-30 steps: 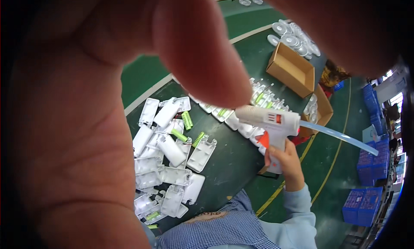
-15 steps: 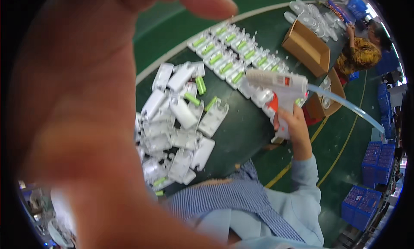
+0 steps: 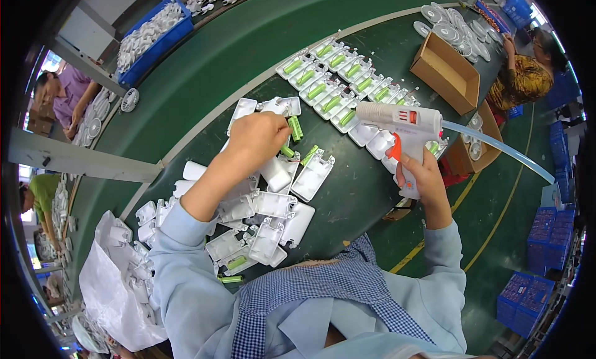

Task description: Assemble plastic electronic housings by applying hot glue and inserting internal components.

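Observation:
My right hand [image 3: 422,176] grips a white hot glue gun [image 3: 406,120] with an orange trigger. A long translucent glue stick [image 3: 496,149] runs out of its back. The gun's front end lies over rows of white plastic housings [image 3: 313,90], many holding a green battery cell. My left hand [image 3: 257,138] is closed over a loose pile of white housings [image 3: 273,207], its fingertips pinched at the edge of a green battery cell [image 3: 295,128]. Its fingers partly hide what lies under them. More green cells [image 3: 310,154] lie among the pile.
An open cardboard box [image 3: 444,73] and a heap of white fan-like discs [image 3: 456,30] stand at the far right, near a seated person [image 3: 521,76]. A white plastic bag [image 3: 112,290] of parts is at left. Across the belt [image 3: 205,67] sits a blue crate [image 3: 155,39].
My left hand has moved from close before the camera, where it blocked the left side, down to the green cell on the pile. The right hand keeps the glue gun in nearly the same place.

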### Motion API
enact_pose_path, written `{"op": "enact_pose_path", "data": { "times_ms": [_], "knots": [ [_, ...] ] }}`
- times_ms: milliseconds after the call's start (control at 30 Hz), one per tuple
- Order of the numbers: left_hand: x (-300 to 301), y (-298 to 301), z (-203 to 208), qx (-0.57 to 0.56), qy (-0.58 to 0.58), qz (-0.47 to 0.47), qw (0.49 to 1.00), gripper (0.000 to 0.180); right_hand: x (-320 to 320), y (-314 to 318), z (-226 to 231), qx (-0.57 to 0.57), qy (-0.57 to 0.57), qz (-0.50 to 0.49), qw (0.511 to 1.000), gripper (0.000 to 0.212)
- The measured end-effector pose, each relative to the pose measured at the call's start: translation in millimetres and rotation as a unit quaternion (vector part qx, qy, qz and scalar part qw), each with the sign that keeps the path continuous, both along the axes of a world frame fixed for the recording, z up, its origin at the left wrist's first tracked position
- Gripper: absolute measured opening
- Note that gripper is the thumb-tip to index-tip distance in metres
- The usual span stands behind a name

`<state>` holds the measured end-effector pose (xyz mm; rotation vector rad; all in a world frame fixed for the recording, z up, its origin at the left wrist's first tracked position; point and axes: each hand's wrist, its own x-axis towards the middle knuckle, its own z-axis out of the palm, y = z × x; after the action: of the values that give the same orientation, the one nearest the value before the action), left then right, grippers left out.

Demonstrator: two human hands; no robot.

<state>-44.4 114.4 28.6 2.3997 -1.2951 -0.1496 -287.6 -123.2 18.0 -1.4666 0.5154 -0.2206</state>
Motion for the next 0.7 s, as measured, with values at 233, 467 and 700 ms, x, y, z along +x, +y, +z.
{"op": "enact_pose_path", "data": {
  "times_ms": [233, 467, 700],
  "knots": [
    [-1, -13, -12, 0.065, -0.086, -0.017, 0.994, 0.019, -3, -5, 0, 0.003, 0.019, 0.017, 1.000, 0.034],
    [1, -27, -28, 0.064, -0.190, -0.035, 0.979, 0.022, 1, -5, -1, 0.003, 0.016, 0.007, 1.000, 0.033],
    [-3, -31, -27, 0.103, -0.174, -0.019, 0.979, 0.029, -10, -6, 0, -0.007, 0.020, 0.010, 1.000, 0.031]
  ]
}}
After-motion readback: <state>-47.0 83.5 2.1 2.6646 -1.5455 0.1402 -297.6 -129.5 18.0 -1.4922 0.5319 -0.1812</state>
